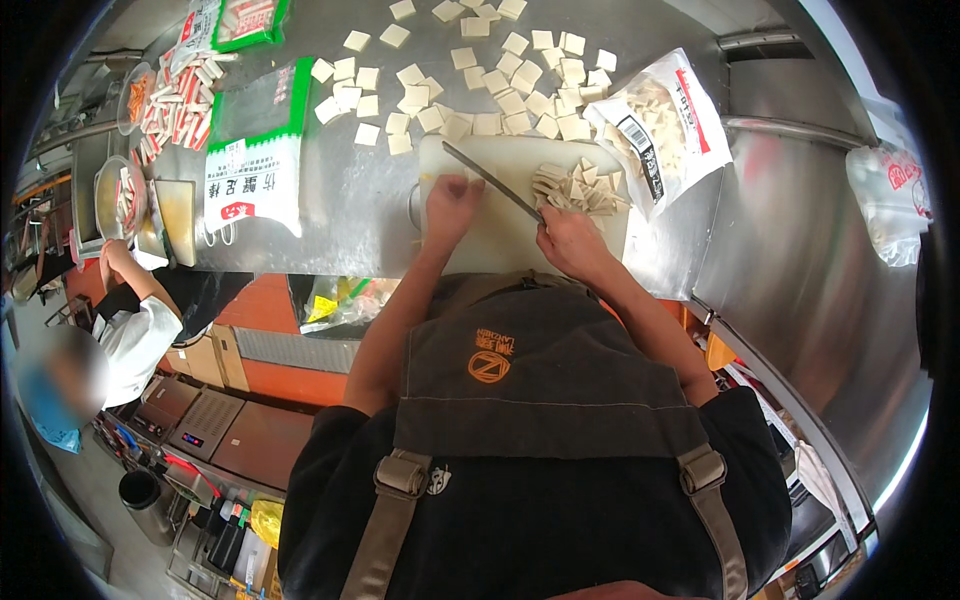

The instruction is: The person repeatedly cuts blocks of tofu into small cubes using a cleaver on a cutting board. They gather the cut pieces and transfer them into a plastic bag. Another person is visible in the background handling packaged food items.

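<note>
A white cutting board (500,242) lies on the steel table in front of me. My right hand (572,240) is closed round the handle of a kitchen knife (490,178), whose blade slants up to the left across the board. Beside the blade, my left hand (453,210) rests over the board's left part with its fingers curled; whether anything is in them is hidden. A pile of pale cut strips (580,190) sits at the board's right. Beyond the board, many pale square tofu-like slices (412,97) are scattered. An opened white bag (660,130) of pale pieces leans at the right.
Red-and-white crab sticks (183,108) are heaped at the far left, near a green-edged plastic package (258,150). A co-worker's hand (118,262) is beside a bowl (108,195) at the left. A plastic bag (890,200) hangs at the right wall.
</note>
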The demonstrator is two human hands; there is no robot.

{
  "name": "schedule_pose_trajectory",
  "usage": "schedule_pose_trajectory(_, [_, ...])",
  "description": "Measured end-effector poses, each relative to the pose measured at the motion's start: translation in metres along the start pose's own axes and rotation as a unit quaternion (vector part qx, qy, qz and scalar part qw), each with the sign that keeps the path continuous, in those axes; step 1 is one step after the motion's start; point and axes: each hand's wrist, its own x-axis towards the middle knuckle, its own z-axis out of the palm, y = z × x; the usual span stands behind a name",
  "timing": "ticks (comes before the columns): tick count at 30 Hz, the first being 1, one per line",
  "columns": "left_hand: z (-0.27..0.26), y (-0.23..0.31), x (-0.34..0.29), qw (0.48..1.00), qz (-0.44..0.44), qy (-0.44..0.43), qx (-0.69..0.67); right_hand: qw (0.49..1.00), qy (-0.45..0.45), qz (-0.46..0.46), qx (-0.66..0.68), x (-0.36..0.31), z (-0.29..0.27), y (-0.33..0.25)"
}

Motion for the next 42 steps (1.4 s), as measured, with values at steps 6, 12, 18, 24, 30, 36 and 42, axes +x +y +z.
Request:
schedule_pose_trajectory(6, [0.001,0.008,-0.002,0.998,0.034,0.028,0.035,0.999,-0.031,0.016,-0.018,0.001,0.0,0.001])
schedule_pose_trajectory(12, [0.005,0.005,0.0,0.998,0.029,0.039,0.029,0.998,-0.056,0.025,-0.022,0.004,0.003,0.005])
schedule_pose_trajectory(18, [0.004,0.006,-0.002,0.999,0.03,0.044,0.011,0.995,-0.087,0.039,-0.04,0.01,0.009,0.007])
schedule_pose_trajectory(24, [0.005,0.008,0.0,0.997,0.036,0.054,0.044,0.992,-0.108,0.057,-0.033,0.015,0.009,0.003])
schedule_pose_trajectory(30, [0.009,0.002,0.001,0.997,0.045,0.054,0.032,0.987,-0.136,0.064,-0.061,0.02,0.013,0.008])
schedule_pose_trajectory(36, [0.012,-0.009,-0.005,0.993,0.089,0.065,0.033,0.994,-0.075,0.07,-0.026,0.008,0.04,0.028])
schedule_pose_trajectory(42, [0.013,-0.002,-0.003,0.991,0.094,0.06,0.068,0.994,-0.091,0.058,-0.003,0.003,0.039,0.028])
